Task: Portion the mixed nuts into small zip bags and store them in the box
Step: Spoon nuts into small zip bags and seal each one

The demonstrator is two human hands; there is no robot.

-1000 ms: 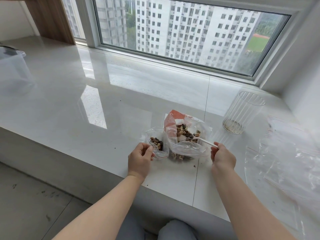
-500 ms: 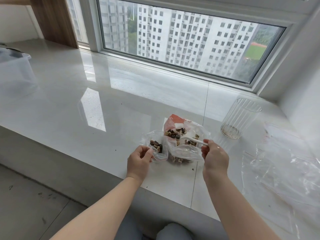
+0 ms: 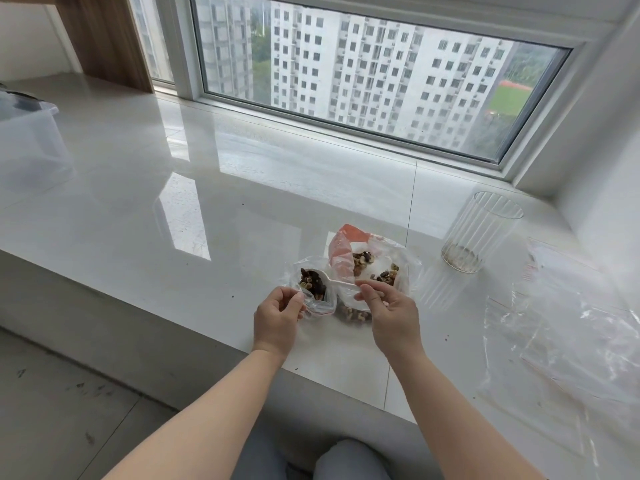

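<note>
A small clear zip bag with nuts inside stands on the white sill, and my left hand pinches its near rim to hold it open. My right hand pinches the handle of a white plastic spoon, whose bowl sits over the small bag's mouth with nuts in it. Just right of the small bag lies the large clear bag of mixed nuts, open, with a red patch at its top. A translucent storage box stands at the far left edge.
A ribbed clear cup with crumbs at its bottom stands to the right of the large bag. Several empty zip bags lie spread over the right end of the sill. The window frame runs along the back; the sill's front edge drops to the floor.
My right hand has carried the spoon leftward, out of the large bag to the small bag's mouth. My left hand has kept its hold on the small bag.
</note>
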